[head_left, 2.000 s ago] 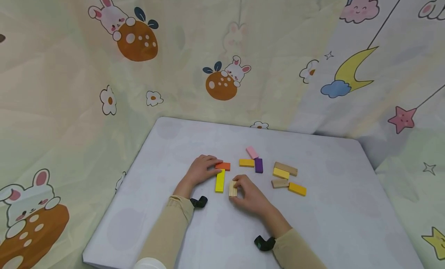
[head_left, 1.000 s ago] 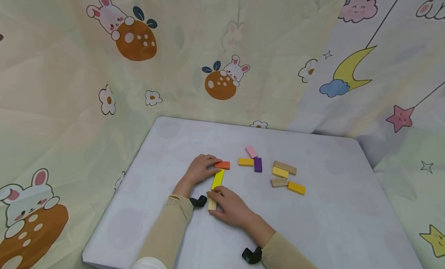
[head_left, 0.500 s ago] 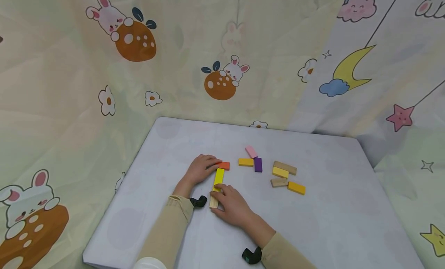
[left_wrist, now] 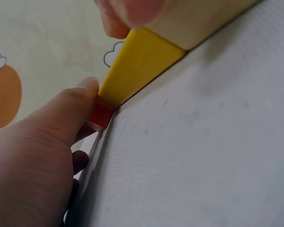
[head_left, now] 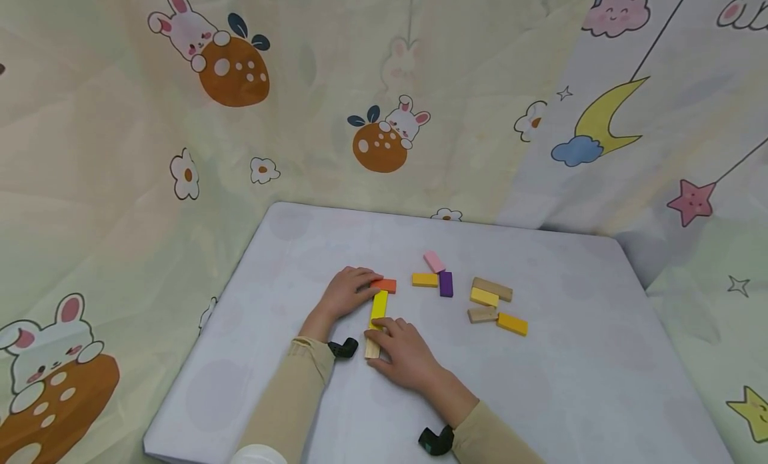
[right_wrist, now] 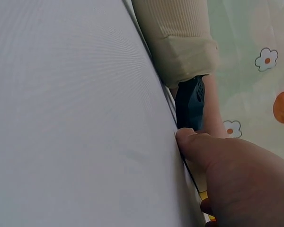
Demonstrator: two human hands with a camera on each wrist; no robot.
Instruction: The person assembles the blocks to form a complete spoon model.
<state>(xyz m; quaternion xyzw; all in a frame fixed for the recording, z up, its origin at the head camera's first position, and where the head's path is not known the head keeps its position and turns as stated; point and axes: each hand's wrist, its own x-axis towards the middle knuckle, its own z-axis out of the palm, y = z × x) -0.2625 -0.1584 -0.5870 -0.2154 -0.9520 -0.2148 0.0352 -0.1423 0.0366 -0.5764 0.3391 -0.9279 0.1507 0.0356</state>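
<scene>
A printed curtain (head_left: 120, 151) with rabbits, a moon and stars hangs behind and around the grey worktop (head_left: 570, 384). On the worktop, the left hand (head_left: 347, 293) lies flat with its fingers resting on the orange block (head_left: 387, 285); in the left wrist view the thumb touches that block's end, so the hand is pressing rather than clamped. The right hand (head_left: 403, 357) has its fingers curled over a plain wooden block (head_left: 372, 349), pinching it against the near end of the yellow block (head_left: 378, 307). The three blocks meet: orange across the far end, yellow running toward the person, wood following in line. Well to the right lie loose blocks: a pink block (head_left: 434, 261), an amber block (head_left: 425, 279) and a purple block (head_left: 445, 284) close together, then a further cluster of tan and yellow blocks (head_left: 495, 305). Nothing lies between the hands and these.
</scene>
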